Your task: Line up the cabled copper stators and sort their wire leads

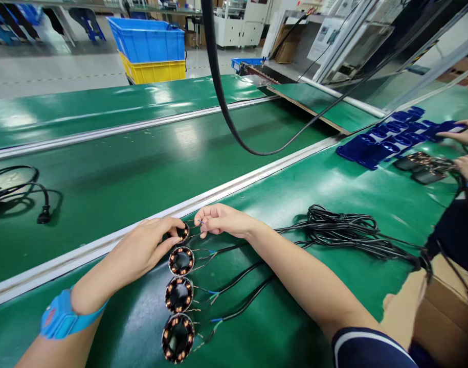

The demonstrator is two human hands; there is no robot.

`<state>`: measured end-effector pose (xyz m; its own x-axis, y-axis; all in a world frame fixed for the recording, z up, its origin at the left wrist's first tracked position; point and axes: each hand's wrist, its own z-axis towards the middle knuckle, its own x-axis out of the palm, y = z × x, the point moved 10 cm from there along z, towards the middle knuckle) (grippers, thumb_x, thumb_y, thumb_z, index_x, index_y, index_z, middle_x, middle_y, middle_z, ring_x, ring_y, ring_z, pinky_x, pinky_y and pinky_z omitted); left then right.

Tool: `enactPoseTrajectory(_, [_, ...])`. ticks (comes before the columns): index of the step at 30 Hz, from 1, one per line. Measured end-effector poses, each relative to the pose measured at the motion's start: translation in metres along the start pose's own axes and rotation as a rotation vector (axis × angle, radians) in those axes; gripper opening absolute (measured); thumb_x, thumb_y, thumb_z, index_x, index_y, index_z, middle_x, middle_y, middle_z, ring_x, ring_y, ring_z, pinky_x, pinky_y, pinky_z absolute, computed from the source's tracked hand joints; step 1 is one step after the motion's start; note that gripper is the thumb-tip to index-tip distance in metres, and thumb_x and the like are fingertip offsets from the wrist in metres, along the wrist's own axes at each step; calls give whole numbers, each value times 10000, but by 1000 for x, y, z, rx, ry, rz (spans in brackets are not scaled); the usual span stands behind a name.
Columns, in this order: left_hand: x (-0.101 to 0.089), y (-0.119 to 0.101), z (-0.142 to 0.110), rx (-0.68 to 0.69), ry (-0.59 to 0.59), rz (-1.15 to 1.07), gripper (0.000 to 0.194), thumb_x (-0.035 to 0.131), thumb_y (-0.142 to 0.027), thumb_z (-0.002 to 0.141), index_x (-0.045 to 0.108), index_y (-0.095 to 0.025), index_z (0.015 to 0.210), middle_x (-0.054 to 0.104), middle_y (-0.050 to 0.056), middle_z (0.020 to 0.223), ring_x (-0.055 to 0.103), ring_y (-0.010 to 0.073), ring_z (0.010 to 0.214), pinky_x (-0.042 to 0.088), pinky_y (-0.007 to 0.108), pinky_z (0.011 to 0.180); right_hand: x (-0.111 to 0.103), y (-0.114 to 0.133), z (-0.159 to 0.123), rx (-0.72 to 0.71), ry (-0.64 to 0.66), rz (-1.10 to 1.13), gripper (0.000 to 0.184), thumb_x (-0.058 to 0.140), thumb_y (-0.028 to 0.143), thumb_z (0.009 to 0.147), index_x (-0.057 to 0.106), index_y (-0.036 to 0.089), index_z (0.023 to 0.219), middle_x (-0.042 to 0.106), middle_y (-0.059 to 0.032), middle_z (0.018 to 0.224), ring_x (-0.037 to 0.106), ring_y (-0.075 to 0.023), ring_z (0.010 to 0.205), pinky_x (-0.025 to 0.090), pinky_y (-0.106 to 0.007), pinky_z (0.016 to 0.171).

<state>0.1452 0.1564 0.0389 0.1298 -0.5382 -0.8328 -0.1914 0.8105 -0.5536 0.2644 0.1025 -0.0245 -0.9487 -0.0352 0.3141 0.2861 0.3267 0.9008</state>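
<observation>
— Between the hands, what's held?
— The top coil ring (182,232): left hand (141,250) grips its rim, right hand (218,221) pinches its thin wires (197,236).
— And below them?
— Three more rings (179,295) on the counter (333,194)

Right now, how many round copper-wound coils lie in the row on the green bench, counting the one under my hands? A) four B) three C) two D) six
A: the left hand holds the top coil, the right hand pinches its wires, and three more coils lie in line below it.
</observation>
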Motion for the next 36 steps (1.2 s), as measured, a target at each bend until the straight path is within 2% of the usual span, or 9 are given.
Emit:
enactPoseTrajectory(2, [-10,7,2,-65,-124,-18,296,479,-465,1048,566,-281,1264,698,-11,1049,650,173,938,486,313,845,1,0,-2,-2,41,-36,315,756,274,677,662,133,943,732,-49,772,562,-77,576,398,-135,507])
enactPoseTrajectory(4, [-17,11,6,-80,-216,28,327,503,-486,1032,609,-280,1263,688,9,1070,635,199,985,483,337,879,1,-3,-2,23,66,-54,352,790,340,713,674,133,973,749,-73,864,659,-119,709,507,-168,588])
enactPoseTrajectory(6, [-15,12,13,-55,-195,58,321,518,-500,1021,675,-299,1215,685,16,1176,619,224,1088,464,370,959,1,-7,-1,49,80,-70,361,779,427,765,685,125,940,750,-93,896,688,-142,761,560,-203,629])
enactPoseTrajectory(10, [-4,20,26,-56,-61,-121,296,519,-488,1024,732,-318,1141,725,-19,1173,653,180,1088,470,306,968,-2,-6,2,16,53,-93,341,749,459,831,654,133,801,734,-71,816,654,-107,661,530,-170,554])
enactPoseTrajectory(13, [-3,21,32,-74,-28,-225,287,545,-499,1007,757,-316,1072,747,-31,1119,676,162,1035,480,264,919,-6,-2,3,-23,9,-88,387,795,497,804,651,138,799,732,-53,803,629,-90,612,498,-152,508])
enactPoseTrajectory(18, [-4,10,45,-121,-32,-192,318,534,-508,996,765,-292,1023,772,-19,1068,698,196,983,492,299,882,-9,3,1,-14,24,-155,498,836,595,742,685,123,799,731,-60,788,617,-87,577,466,-153,479])
enactPoseTrajectory(27, [-8,9,52,-163,-72,-172,225,666,-474,915,778,-282,951,773,-9,993,697,207,912,507,306,843,-13,6,-1,-12,24,-121,377,789,481,766,705,114,792,722,-61,744,588,-81,556,446,-147,465])
enactPoseTrajectory(32, [1,-3,56,-64,39,-146,333,505,-484,1015,761,-276,973,735,18,964,621,221,971,465,339,872,-12,3,0,-21,64,-129,335,767,441,824,718,109,820,726,-60,764,577,-76,558,433,-150,473])
enactPoseTrajectory(36, [10,-6,60,-32,75,-81,421,408,-501,1047,726,-250,931,692,29,901,547,241,957,427,385,887,-9,0,1,-33,97,-147,362,761,463,860,713,105,840,722,-58,766,580,-77,565,439,-154,485])
